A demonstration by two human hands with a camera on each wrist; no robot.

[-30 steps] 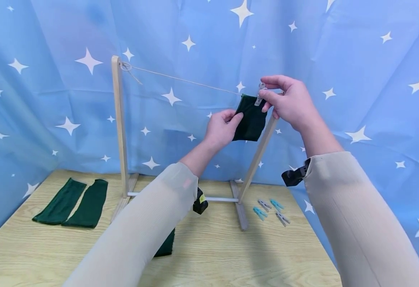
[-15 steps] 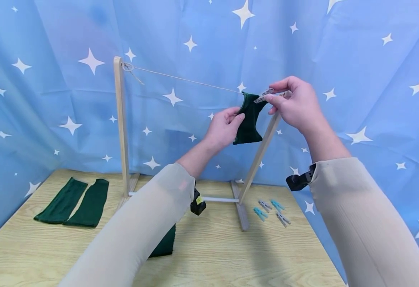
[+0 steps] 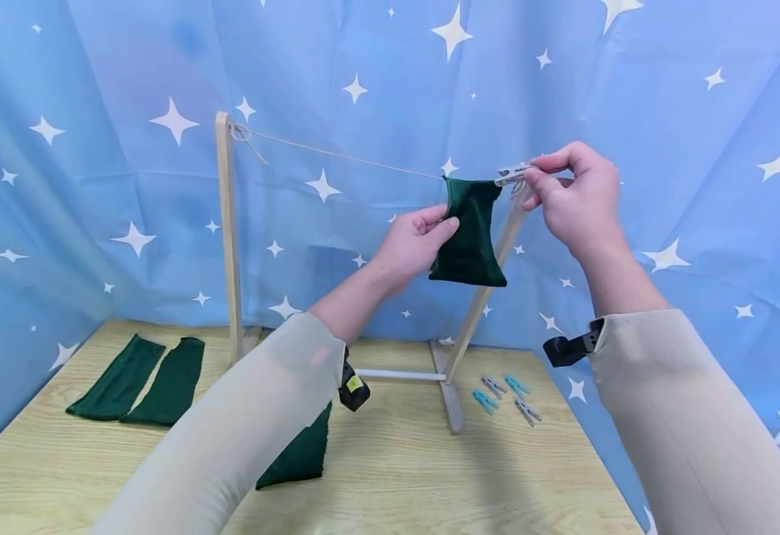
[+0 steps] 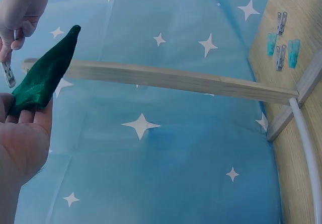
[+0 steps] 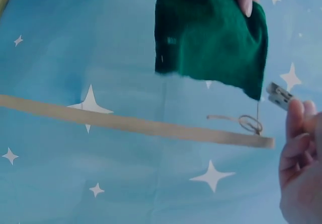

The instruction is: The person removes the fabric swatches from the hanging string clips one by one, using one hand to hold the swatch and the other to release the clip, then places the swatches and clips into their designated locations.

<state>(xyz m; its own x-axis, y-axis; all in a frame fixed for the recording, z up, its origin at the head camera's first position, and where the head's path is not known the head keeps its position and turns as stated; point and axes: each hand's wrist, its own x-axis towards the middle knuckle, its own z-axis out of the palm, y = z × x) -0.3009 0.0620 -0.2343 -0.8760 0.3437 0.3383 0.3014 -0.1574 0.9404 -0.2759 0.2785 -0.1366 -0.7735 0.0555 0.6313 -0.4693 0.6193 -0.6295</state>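
Observation:
A dark green cloth hangs at the right part of the string, its top edge level with it. My left hand pinches the cloth's left side between thumb and fingers. At the cloth's upper right corner, my right hand pinches a grey clothespin, tilted sideways. In the right wrist view, a small gap separates this clothespin from the cloth. The left wrist view shows the cloth folded over near the fingers.
A wooden frame with a left post and right post carries the string. Blue and grey clothespins lie right of its foot. Two green cloths lie at left; another cloth is partly under the left sleeve.
My right hand has moved right with the clothespin, which has swung from pointing down over the cloth to sideways by its corner. The cloth now hangs more spread out and lower.

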